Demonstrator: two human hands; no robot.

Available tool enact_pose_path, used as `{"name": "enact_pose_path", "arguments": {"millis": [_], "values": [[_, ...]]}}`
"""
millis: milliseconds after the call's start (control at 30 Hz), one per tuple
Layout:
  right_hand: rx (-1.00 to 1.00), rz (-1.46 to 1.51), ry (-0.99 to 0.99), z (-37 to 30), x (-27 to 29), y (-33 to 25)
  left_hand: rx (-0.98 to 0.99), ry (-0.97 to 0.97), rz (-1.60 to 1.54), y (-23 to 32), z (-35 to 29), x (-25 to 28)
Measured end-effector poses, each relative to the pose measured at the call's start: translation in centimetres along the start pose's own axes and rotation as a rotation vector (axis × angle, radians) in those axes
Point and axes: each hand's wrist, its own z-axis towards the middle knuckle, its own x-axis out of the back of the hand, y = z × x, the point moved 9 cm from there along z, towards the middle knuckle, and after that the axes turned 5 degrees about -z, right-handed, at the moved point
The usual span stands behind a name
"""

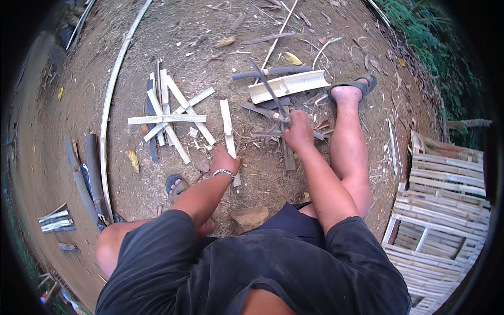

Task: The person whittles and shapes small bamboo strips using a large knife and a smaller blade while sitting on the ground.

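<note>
My left hand [226,160] is closed on a pale split bamboo strip [227,118], which stretches away from me and also shows below my fingers. In my right hand [298,131] is a long-bladed knife [269,88], its dark blade slanting up and to the left. The blade crosses over a bamboo half-shell [294,84] lying hollow side up, though I cannot tell whether they touch. Several cut bamboo strips [178,118] lie crossed in a loose heap left of my left hand. Dark bamboo pieces [260,109] lie under and beside the knife.
A wooden block [249,218] sits close to my lap. One long bamboo strip [113,79] curves along the left. Dark bamboo lengths [94,168] lie beyond it. A slatted bamboo panel [436,210] stands at the right. Shavings and dry leaves litter the dirt ground.
</note>
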Motion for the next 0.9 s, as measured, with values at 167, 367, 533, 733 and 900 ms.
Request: {"name": "enact_pose_path", "arguments": {"millis": [167,367,533,733,900], "values": [[-0.016,-0.017,-0.246,2.7,-2.7,5.4,0.119,0.174,-0.171,0.1,-1.6,-0.8],[-0.072,0.322,-0.314,-0.8,-3.6,4.2,0.354,-0.112,-1.189,4.1,-4.2,-11.6],[-0.033,0.262,-0.340,-1.8,-3.9,4.6,0.350,-0.155,-1.414,9.5,-2.9,-14.3],[-0.034,0.650,-0.490,-5.0,-5.8,0.8,0.297,-0.003,-1.380,7.5,-1.7,-12.2],[0.031,0.847,-0.630,-6.8,-7.2,-3.3,0.173,-0.105,-1.484,5.5,-1.2,-7.2]]}}
